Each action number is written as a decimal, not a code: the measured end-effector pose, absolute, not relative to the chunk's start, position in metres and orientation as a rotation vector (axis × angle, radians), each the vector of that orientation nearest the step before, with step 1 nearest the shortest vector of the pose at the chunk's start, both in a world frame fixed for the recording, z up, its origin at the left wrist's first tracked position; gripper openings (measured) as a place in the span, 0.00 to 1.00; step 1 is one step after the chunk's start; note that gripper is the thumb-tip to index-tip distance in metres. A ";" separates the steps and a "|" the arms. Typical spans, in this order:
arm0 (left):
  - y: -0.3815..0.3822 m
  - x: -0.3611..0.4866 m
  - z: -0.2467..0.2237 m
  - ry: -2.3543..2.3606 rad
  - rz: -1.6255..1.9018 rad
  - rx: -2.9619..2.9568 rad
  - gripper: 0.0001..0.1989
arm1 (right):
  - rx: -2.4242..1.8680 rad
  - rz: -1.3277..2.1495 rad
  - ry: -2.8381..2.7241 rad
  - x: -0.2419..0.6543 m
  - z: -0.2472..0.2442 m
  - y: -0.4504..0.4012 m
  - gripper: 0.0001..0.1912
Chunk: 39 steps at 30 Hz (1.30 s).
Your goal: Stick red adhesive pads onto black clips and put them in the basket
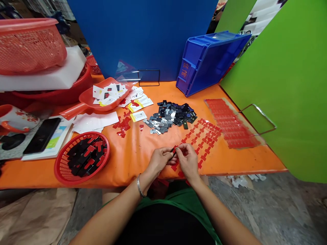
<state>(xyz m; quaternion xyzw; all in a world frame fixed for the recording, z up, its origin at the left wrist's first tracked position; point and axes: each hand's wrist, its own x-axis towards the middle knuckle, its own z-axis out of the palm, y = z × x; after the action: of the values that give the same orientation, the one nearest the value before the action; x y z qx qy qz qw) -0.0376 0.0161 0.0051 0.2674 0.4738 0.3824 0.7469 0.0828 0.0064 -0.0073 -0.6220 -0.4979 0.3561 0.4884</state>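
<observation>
My left hand [160,160] and my right hand [188,160] meet near the table's front edge, both closed on one small black piece [174,153] with some red on it. Rows of red T-shaped stickers [204,139] lie on the orange surface beside and beyond my right hand. Behind my hands is a pile of black and silver pieces [173,114]. A round red basket [108,153] at the left holds black pieces with red stickers. Loose red scraps [124,125] lie between the basket and the pile.
A red scoop [84,98] holds white and yellow labels. White paper [95,120], a black phone [42,135] and a mug [15,119] are at left. A blue bin [199,64] stands at the back; a red sticker sheet [231,122] lies by the green panel [288,85].
</observation>
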 end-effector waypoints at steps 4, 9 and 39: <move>0.016 -0.040 0.009 1.033 0.828 0.577 0.06 | -1.471 0.974 -1.056 0.086 -0.007 0.010 0.21; 0.017 -0.041 0.011 1.022 0.814 0.582 0.09 | -1.472 1.142 -1.225 0.093 -0.004 0.015 0.16; 0.000 -0.276 0.068 2.419 0.894 1.772 0.16 | -1.544 0.454 -1.973 0.061 0.012 0.066 0.08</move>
<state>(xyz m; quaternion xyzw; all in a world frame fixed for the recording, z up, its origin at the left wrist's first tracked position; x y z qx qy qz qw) -0.2756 -0.0001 0.0678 0.5662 0.7732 0.2857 0.0063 0.0611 0.0663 0.0122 -0.5797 -0.7408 0.1703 0.2934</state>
